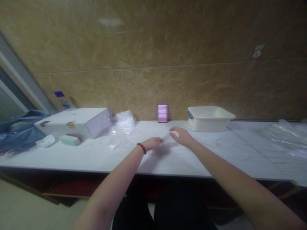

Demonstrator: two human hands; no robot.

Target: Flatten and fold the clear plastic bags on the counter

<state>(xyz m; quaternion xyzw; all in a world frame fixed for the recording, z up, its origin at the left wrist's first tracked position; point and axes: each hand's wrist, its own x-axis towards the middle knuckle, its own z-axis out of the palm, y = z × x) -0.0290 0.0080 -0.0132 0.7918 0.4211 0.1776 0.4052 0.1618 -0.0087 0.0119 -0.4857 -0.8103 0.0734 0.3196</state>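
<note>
A thin, whitish, see-through piece of plastic (166, 139), perhaps a small bag, is stretched between my two hands above the table. My left hand (153, 143), with a red bead bracelet at the wrist, is closed on its left edge. At its upper right end is my right hand (182, 136), thumb and forefinger curved with a gap between them. The thumb tip seems to touch the plastic; the other fingers are hidden. To the left on the table lie a flat clear bag (115, 142) and a heap of clear plastic bags (123, 122).
A phone (162, 113) with a lit screen leans on the tiled wall. Right of it stands a cream plastic bin (208, 124). A white box (79, 119), a pale green block (69, 140) and blue cloth (22, 131) occupy the left. Clear plastic (289, 137) lies far right.
</note>
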